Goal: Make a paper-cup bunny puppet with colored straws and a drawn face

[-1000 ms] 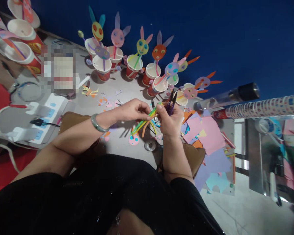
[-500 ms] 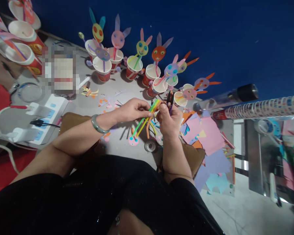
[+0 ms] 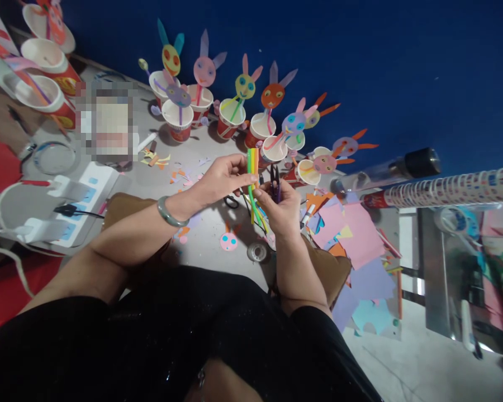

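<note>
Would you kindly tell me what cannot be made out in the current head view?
In the head view:
Scissors: handles largely hidden by the right hand.
Coloured strips: partly covered by the left hand.
Cup stack: far end cut off by the right edge.
Masked item: obscured by pixelation.

A grey table (image 3: 207, 240) carries a row of paper cups (image 3: 261, 129), paper scraps (image 3: 186, 178), a pink paper face (image 3: 228, 242), a tape roll (image 3: 257, 258) and coloured sheets (image 3: 356, 231).
</note>
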`<state>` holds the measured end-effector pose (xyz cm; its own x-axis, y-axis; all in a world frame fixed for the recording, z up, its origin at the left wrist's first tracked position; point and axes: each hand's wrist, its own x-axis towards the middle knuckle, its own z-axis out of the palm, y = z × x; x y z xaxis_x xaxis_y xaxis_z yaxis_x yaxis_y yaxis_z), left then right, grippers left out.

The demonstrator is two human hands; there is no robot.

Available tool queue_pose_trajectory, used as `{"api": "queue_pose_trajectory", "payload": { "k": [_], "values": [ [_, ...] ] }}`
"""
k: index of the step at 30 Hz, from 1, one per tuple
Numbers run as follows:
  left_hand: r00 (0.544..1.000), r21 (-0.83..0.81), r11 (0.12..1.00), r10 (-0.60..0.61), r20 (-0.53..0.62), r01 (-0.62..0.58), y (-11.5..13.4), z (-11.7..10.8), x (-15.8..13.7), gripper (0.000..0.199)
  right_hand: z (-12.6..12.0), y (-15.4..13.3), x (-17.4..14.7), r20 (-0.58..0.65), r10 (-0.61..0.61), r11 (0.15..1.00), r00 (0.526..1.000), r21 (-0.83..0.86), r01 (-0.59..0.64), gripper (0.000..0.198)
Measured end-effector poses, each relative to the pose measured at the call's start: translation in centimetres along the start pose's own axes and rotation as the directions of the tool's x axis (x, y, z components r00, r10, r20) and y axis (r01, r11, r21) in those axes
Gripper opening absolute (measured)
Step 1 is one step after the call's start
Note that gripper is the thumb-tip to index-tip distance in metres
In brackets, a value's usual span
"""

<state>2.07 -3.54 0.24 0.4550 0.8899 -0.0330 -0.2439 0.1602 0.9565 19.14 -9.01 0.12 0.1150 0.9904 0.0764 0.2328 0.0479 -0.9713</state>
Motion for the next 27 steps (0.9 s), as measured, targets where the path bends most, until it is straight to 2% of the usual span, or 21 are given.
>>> {"api": "queue_pose_trajectory", "payload": {
  "k": [4,9,16,21,24,27],
  "values": [
    [1.000,0.005,1.000,0.015,0.002,-0.015,-0.1,0.0,0.1,0.015,-0.1,-0.3,-0.1,0.023,0.013,1.000,1.000,-0.015,-0.012,0.041],
    [0.997,-0.016,0.997,0.073,-0.016,-0.073,-0.4,-0.1,0.1,0.027,0.0,-0.4,0.1,0.003,0.030,0.999,1.000,-0.014,-0.030,0.043],
    [0.983,-0.019,0.986,0.161,-0.086,-0.163,-1.2,-0.5,0.8,0.041,0.0,-0.2,0.0,0.079,0.081,0.997,0.994,-0.012,-0.080,0.046],
    [0.987,-0.103,0.985,0.125,-0.102,-0.135,-1.3,-0.5,0.8,0.048,0.6,0.9,-0.3,0.064,0.176,0.967,0.982,0.177,-0.185,0.049],
    [0.989,-0.168,0.977,0.114,-0.095,-0.129,-1.3,-0.4,0.8,0.052,1.3,1.2,-0.5,0.105,0.265,0.910,0.958,0.302,-0.285,0.055],
    [0.988,-0.162,0.979,0.102,-0.119,-0.121,-1.0,-0.3,0.7,0.049,1.8,1.1,-0.6,0.143,0.291,0.870,0.946,0.371,-0.324,0.058]
  ]
}}
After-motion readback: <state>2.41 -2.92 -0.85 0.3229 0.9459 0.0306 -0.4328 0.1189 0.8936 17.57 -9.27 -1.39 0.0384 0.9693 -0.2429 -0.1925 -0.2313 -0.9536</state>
